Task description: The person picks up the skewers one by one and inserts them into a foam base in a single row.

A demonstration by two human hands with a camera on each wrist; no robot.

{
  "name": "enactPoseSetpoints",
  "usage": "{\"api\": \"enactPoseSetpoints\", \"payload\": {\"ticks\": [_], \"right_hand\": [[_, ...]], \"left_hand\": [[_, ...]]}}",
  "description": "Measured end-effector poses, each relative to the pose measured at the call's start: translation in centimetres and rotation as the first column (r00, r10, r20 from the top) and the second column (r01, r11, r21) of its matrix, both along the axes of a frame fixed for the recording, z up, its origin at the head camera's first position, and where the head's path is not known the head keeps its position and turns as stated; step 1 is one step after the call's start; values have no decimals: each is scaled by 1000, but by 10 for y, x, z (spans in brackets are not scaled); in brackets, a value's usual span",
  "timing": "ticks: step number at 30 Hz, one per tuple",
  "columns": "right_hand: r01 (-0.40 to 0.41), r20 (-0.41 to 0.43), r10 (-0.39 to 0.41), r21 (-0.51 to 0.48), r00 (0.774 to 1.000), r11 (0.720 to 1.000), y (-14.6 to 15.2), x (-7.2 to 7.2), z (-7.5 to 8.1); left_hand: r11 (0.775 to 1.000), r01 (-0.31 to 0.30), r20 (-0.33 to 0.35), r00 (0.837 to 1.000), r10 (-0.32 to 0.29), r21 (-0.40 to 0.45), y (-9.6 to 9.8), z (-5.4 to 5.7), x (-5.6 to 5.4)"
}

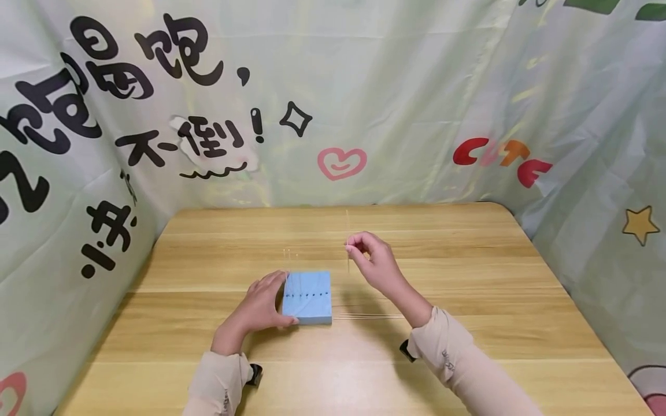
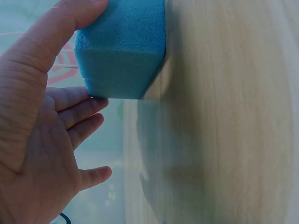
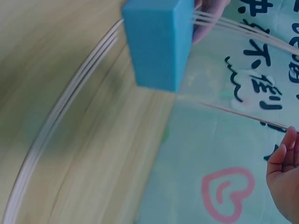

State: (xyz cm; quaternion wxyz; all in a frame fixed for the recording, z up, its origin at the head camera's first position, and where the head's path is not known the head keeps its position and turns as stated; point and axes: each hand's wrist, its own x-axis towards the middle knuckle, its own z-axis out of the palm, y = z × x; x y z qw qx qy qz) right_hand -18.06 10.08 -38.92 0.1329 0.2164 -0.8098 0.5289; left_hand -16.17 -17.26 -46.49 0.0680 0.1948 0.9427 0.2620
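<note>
A blue foam block (image 1: 308, 309) rests on the table with a row of dark dots across its top. My left hand (image 1: 260, 303) grips its left side, thumb at the near edge and fingers at the far corner; the left wrist view shows the thumb pressed on the foam (image 2: 119, 70). Thin pale sticks (image 3: 243, 30) stand up from the block's top near that hand. To the right of the block, my right hand (image 1: 372, 260) pinches one thin stick (image 1: 348, 263) between thumb and fingertips. That stick is upright, its lower end above the table and apart from the block.
Several more thin sticks (image 1: 369, 316) lie on the wooden table (image 1: 447, 260) just right of the block, under my right forearm. A printed cloth (image 1: 395, 104) hangs behind the table and along both sides.
</note>
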Motion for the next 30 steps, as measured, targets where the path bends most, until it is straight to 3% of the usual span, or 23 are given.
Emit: {"api": "enactPoseSetpoints", "payload": {"ticks": [6,17,30], "right_hand": [[-53,3,54,-76,999,996,-21,-1,1],[-116,-11,115,-61,993,991,-49,1,-10],[-127,-105,124,-17,987,992,-61,-2,-18]], "left_hand": [[1000,2,-1,1000,-2,0,0,2,-1],[1000,-7,4,1000,7,-1,0,0,-1],[1000,-11,-1,1000,11,-2,1,1,0]]}}
